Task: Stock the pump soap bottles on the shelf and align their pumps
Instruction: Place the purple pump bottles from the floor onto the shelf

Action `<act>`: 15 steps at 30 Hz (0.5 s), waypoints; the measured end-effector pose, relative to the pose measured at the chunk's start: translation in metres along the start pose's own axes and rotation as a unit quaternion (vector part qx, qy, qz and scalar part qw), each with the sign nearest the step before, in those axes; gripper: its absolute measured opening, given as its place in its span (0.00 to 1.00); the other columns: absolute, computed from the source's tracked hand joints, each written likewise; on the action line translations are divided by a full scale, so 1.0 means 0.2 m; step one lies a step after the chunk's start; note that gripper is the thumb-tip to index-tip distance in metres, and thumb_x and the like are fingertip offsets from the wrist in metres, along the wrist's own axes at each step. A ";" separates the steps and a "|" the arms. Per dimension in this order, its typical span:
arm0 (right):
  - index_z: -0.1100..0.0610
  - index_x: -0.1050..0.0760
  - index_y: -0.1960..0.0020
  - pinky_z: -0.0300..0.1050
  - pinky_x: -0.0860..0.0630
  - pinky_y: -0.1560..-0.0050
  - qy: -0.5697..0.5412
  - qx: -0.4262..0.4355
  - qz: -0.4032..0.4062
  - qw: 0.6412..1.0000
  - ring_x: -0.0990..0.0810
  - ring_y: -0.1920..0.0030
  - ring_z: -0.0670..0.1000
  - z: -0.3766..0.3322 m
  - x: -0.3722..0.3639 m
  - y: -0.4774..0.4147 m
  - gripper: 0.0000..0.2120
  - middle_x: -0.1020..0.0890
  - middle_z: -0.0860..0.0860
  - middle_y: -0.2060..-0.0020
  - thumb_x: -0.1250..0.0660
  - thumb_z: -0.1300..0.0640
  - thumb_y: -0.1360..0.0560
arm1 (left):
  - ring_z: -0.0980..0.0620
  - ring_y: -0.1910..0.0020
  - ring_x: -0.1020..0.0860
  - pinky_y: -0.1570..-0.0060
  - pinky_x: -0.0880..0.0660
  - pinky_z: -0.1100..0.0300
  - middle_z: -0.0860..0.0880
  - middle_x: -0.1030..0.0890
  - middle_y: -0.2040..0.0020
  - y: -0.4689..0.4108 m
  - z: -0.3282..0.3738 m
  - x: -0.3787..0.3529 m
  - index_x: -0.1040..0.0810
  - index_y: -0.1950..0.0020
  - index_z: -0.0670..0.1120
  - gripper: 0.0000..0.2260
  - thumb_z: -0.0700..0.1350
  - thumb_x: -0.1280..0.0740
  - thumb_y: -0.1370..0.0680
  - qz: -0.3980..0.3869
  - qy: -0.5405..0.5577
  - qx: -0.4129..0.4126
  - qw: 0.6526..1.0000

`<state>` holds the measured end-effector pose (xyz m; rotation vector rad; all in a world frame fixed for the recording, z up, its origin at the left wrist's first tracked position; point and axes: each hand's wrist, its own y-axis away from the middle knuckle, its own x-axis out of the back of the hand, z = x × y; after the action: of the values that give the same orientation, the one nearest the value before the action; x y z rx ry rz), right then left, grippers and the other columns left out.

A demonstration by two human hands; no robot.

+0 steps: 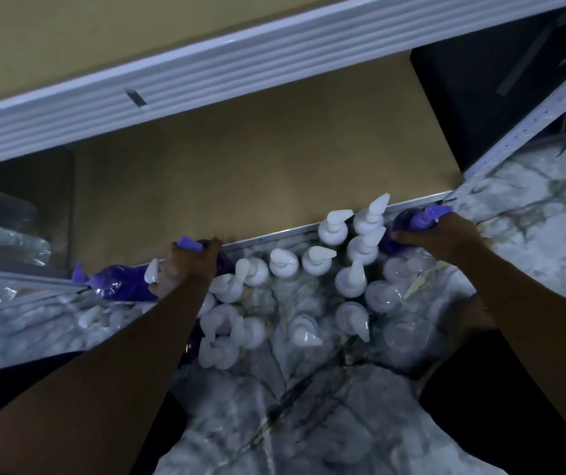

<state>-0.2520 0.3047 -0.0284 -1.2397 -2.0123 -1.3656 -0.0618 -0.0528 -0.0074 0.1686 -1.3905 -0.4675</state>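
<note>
Several white pump soap bottles stand clustered on the marble floor in front of the low shelf. My left hand grips a purple pump bottle at the shelf's front edge. Just left of it, another purple bottle lies at the edge. My right hand grips a second purple pump bottle at the right end of the shelf's front rail, its pump pointing right. The white bottles' pumps point in mixed directions.
The tan shelf board runs between a white ribbed upper shelf rail and a thin metal front rail. Clear wrapped packs sit at the shelf's left end. A white upright post stands at the right. Marble floor lies below.
</note>
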 end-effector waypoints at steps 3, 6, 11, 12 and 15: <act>0.51 0.21 0.51 0.51 0.24 0.46 -0.018 -0.002 0.006 1.000 0.20 0.52 0.56 0.02 0.00 -0.01 0.32 0.17 0.52 0.56 0.24 0.30 0.45 | 0.37 0.39 0.23 0.36 0.29 0.43 0.39 0.21 0.38 -0.05 0.00 -0.04 0.28 0.34 0.43 0.49 0.81 0.37 0.40 -0.041 0.004 0.000 0.999; 0.50 0.23 0.57 0.46 0.27 0.51 -0.016 0.008 0.016 1.000 0.20 0.52 0.56 0.04 0.00 -0.02 0.26 0.18 0.51 0.58 0.22 0.33 0.44 | 0.37 0.38 0.23 0.38 0.28 0.45 0.39 0.22 0.38 -0.09 0.01 -0.05 0.31 0.32 0.42 0.47 0.77 0.34 0.36 -0.052 -0.004 -0.012 0.999; 0.50 0.29 0.63 0.45 0.29 0.51 -0.001 0.021 0.058 0.998 0.21 0.51 0.56 0.03 0.02 0.01 0.22 0.19 0.53 0.59 0.19 0.41 0.39 | 0.38 0.41 0.22 0.45 0.27 0.49 0.39 0.21 0.42 -0.11 0.03 -0.04 0.29 0.34 0.40 0.40 0.69 0.28 0.32 -0.054 0.017 -0.021 0.998; 0.52 0.29 0.61 0.46 0.27 0.51 0.002 0.016 0.070 0.997 0.21 0.52 0.57 0.03 0.02 0.03 0.23 0.19 0.54 0.59 0.19 0.40 0.39 | 0.38 0.43 0.21 0.48 0.28 0.50 0.40 0.21 0.44 -0.11 0.02 -0.03 0.28 0.35 0.40 0.38 0.68 0.27 0.32 -0.054 0.019 -0.028 0.998; 0.55 0.27 0.59 0.48 0.27 0.52 -0.004 0.016 0.113 0.993 0.21 0.53 0.59 0.00 0.05 0.12 0.23 0.20 0.55 0.60 0.20 0.42 0.38 | 0.39 0.45 0.21 0.53 0.31 0.53 0.41 0.20 0.45 -0.07 0.01 0.02 0.28 0.38 0.42 0.36 0.68 0.28 0.31 -0.043 -0.001 -0.059 0.997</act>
<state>-0.2358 0.3125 -0.0091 -1.4124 -1.8262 -1.2177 -0.0669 -0.0676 -0.0083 0.1313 -1.3567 -0.6202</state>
